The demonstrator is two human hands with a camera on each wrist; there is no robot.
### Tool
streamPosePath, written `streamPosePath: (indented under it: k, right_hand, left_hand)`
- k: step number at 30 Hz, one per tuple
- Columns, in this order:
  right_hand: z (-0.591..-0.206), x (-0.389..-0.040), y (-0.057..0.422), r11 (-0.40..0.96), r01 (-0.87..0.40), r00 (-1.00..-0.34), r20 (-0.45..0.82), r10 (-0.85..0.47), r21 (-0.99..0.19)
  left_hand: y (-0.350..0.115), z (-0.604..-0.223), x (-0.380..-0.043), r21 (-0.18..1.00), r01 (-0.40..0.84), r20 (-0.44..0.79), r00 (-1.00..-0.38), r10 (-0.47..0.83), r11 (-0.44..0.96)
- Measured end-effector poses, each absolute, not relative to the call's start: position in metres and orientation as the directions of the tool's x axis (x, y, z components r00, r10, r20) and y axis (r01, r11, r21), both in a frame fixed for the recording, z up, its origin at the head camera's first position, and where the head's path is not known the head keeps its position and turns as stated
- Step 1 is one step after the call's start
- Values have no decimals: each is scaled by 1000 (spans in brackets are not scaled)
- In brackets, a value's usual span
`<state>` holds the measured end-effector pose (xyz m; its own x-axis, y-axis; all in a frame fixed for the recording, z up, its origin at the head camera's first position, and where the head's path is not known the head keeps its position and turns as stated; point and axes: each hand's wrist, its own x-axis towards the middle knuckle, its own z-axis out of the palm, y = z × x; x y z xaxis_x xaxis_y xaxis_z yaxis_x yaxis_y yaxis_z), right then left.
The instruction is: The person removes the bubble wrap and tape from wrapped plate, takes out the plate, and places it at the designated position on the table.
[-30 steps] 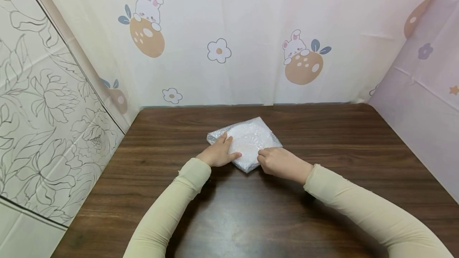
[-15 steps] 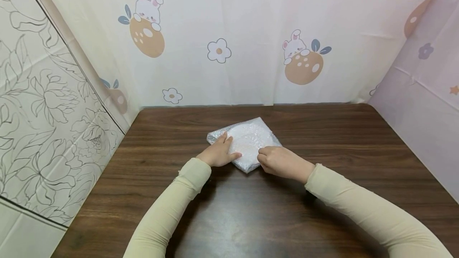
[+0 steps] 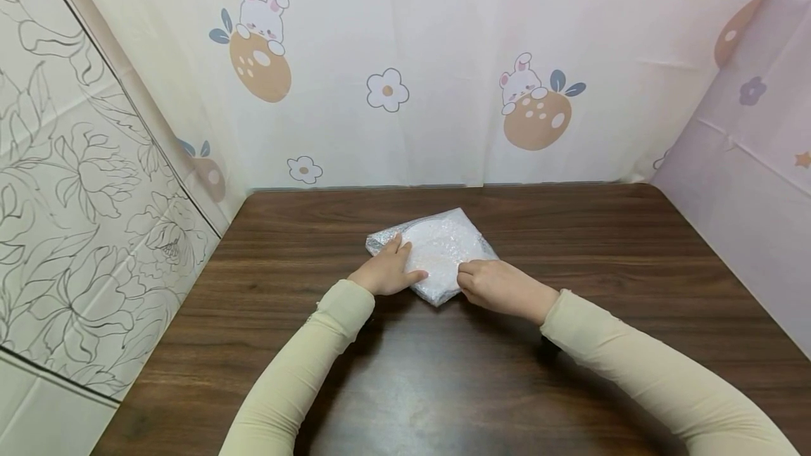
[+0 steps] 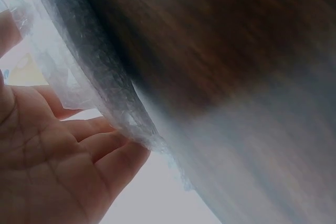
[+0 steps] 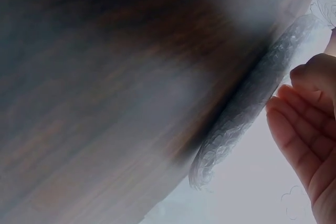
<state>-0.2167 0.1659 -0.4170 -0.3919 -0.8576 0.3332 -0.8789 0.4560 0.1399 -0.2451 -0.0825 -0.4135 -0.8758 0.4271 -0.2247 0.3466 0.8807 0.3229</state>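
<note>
A flat package in clear bubble wrap lies on the dark wooden table, and a round white shape shows through the wrap. On its left front side rests my left hand, fingers spread and thumb over the top. The left wrist view has those fingers against the package's wrapped edge. My right hand is at the right front side, fingers curled and thumb drawn in, pinching the wrap there. Its fingertips are right at the padded edge in the right wrist view.
The brown wood-grain table extends around the package. Behind it hangs a pale curtain printed with rabbits and flowers. A white panel with line-drawn flowers stands along the left side.
Almost nothing differs. The right hand has shifted very slightly to the right; the left hand and the package stay where they were.
</note>
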Motion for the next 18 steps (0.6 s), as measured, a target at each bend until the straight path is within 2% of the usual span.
streamPosePath:
  k: [8, 18]
  right_hand:
    - [-414, -218, 167, 461, -882, -413, 317, -854, 92]
    - [-409, -216, 168, 510, -860, -492, 288, -822, -13]
  left_hand:
    - [-82, -412, -244, 323, 346, -226, -875, 427, 881]
    - [-81, -412, -244, 316, 355, -217, -875, 432, 880]
